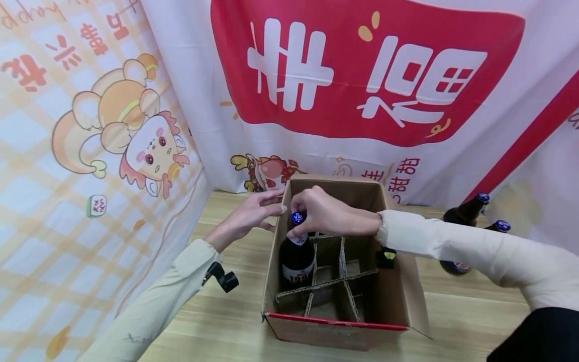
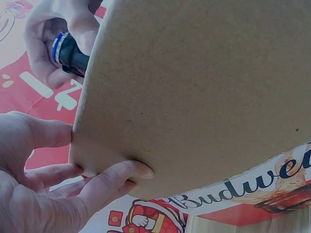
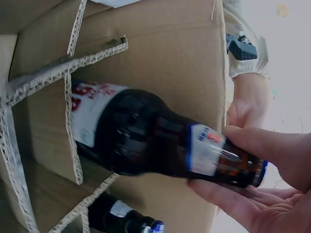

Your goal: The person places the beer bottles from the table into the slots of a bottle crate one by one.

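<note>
Gripping a dark bottle (image 1: 296, 251) by its neck with the right hand (image 1: 325, 213), inside the cardboard box (image 1: 325, 336) along its left wall — touching the box's left edge with the outstretched left hand (image 1: 248, 217) — with capped bottles (image 1: 462, 213) right of the box.

The bottle (image 1: 297, 254) is gleaming near-black, its cap (image 1: 296, 218) showing blue, its label (image 3: 92, 112) white with red print; the box (image 1: 395, 296) is showing brown; the checked cloth (image 1: 27, 201) is displaying orange bands on white.
</note>
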`<state>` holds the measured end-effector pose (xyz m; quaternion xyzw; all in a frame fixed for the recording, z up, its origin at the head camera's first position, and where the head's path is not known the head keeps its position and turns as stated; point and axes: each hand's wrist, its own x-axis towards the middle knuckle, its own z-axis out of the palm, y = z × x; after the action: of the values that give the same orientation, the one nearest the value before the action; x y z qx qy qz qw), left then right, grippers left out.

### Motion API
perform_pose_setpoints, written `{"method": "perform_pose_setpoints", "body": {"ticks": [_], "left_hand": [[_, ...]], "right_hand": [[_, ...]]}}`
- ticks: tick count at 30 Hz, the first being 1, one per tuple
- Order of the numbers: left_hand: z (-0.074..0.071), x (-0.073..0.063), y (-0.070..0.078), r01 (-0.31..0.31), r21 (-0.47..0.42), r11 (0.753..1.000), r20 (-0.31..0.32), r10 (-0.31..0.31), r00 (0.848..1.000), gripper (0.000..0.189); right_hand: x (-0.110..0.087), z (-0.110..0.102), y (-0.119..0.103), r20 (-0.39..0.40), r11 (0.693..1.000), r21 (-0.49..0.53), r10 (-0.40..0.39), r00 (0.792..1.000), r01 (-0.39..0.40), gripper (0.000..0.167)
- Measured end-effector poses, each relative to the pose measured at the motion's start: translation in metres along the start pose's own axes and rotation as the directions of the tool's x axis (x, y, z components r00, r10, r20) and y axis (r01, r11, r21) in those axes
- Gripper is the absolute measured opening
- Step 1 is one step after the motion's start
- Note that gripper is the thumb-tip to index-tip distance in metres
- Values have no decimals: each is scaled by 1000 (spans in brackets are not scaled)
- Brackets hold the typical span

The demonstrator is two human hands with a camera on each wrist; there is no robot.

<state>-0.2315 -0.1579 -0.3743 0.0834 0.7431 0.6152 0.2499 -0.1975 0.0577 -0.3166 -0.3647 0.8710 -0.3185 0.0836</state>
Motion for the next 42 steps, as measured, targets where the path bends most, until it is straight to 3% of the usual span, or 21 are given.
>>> {"method": "perform_pose_setpoints", "body": {"ticks": [7, 11, 16, 23, 25, 31, 36, 42], "left_hand": [[0, 0, -1, -2, 4, 1000, 2, 2, 1000, 66], [1, 0, -2, -1, -9, 1000, 3, 1, 1000, 67], [1, -2, -1, -10, -12, 1000, 9, 10, 1000, 68], [4, -2, -3, -21, -15, 1000, 18, 21, 1000, 68], [4, -2, -2, -22, -18, 1000, 18, 23, 1000, 68], [-1, -2, -2, -17, -12, 1000, -1, 17, 1000, 69], [1, -1, -3, -5, -11, 1000, 0, 5, 1000, 69], [2, 2, -2, -4, -14, 1000, 3, 4, 1000, 70]], "right_hand": [[7, 5, -1, 80, 994, -106, 19, 997, -11, 29], [8, 14, 2, 160, 994, -110, 10, 987, 7, 23], [12, 24, 11, 288, 997, -65, -21, 958, 41, 14], [17, 27, 18, 414, 998, -65, 42, 909, -17, 17], [18, 21, 15, 423, 997, -67, 50, 905, -23, 15], [19, 6, 11, 378, 997, -80, 50, 924, -21, 8], [16, 4, 17, 386, 997, -72, 52, 921, -26, 10], [10, -10, 21, 326, 998, -42, 49, 944, -37, 13]]}}
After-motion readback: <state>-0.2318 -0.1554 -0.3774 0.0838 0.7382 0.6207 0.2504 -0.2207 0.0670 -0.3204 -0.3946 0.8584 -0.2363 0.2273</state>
